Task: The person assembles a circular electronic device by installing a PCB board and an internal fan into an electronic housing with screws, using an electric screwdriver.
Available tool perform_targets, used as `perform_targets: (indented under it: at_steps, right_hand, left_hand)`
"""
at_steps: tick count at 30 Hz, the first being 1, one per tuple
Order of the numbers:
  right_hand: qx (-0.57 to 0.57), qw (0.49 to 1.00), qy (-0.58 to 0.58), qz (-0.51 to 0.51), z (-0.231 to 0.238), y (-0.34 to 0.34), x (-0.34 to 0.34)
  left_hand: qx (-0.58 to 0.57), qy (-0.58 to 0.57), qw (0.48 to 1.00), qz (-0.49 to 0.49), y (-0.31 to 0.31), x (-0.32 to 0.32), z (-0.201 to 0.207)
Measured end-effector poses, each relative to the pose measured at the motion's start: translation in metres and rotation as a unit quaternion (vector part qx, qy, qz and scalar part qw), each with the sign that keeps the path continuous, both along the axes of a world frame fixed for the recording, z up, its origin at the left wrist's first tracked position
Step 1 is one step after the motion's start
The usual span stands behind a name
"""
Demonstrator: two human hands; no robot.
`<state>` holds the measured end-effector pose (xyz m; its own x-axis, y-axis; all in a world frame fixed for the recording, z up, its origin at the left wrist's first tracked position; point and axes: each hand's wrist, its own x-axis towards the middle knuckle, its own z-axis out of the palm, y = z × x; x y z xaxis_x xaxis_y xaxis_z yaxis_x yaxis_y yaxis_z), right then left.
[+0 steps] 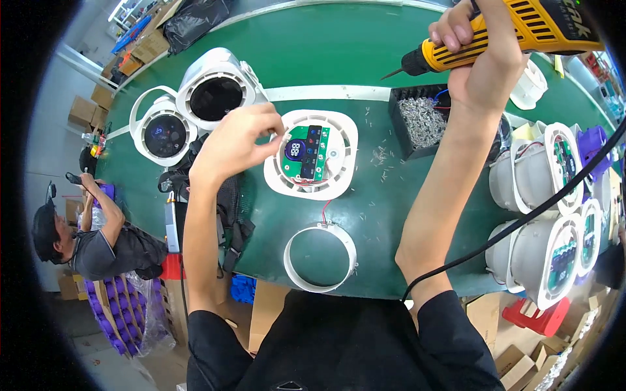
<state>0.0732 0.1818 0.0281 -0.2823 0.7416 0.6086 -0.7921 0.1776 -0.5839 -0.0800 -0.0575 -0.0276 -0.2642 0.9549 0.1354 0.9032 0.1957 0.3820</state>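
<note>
Green matting covers a long curved workbench (365, 52) in a busy workshop, with cardboard boxes stacked along the far edge and another person seated low at the left. Someone stands at the bench, seen from above.

At the centre lies a white plastic housing (312, 155), round-cornered and face up, with a small green circuit board (306, 152) seated inside it. The person's left hand (238, 140) hovers at the housing's left rim, fingertips pinched together as if gripping something tiny; what they hold is too small to make out. The right hand (479, 55) is clenched around a yellow and black electric screwdriver (495, 36), raised above the bench with its bit pointing left, well apart from the housing.

Just below the housing sits a loose white ring (320, 258), joined to it by thin red wire. A black tray of screws (422, 120) rests to the right, with similar white units beyond.

The housing looks light and rigid; its outer rim seems the safest grip, since the board and wires appear delicate.
</note>
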Motion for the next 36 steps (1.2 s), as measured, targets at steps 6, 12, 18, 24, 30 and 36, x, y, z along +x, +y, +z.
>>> perform_targets:
  at_steps: [6,12,18,24,30,36]
  right_hand:
    - [-0.01,1.0,-0.005,0.012,0.003,-0.001,0.02]
    - [0.032,0.995,-0.054,0.073,-0.02,-0.003,0.038]
    - [0.056,0.991,-0.108,0.061,-0.022,-0.014,0.059]
    - [0.048,0.991,-0.089,0.086,-0.016,0.003,0.065]
    - [0.029,0.994,-0.04,0.097,-0.015,0.016,0.075]
    - [0.036,0.996,-0.039,0.075,-0.015,0.024,0.08]
  left_hand:
    - [0.012,-0.051,0.999,-0.002,-0.009,-0.001,-0.006]
    - [-0.025,0.005,1.0,-0.009,-0.006,0.0,-0.011]
    - [-0.057,0.044,0.996,-0.059,0.001,-0.013,-0.007]
    - [0.039,-0.059,0.997,-0.016,0.024,-0.003,-0.005]
    - [0.142,-0.106,0.984,0.029,0.057,0.028,-0.013]
    - [-0.053,0.114,0.992,-0.003,0.013,0.084,-0.025]
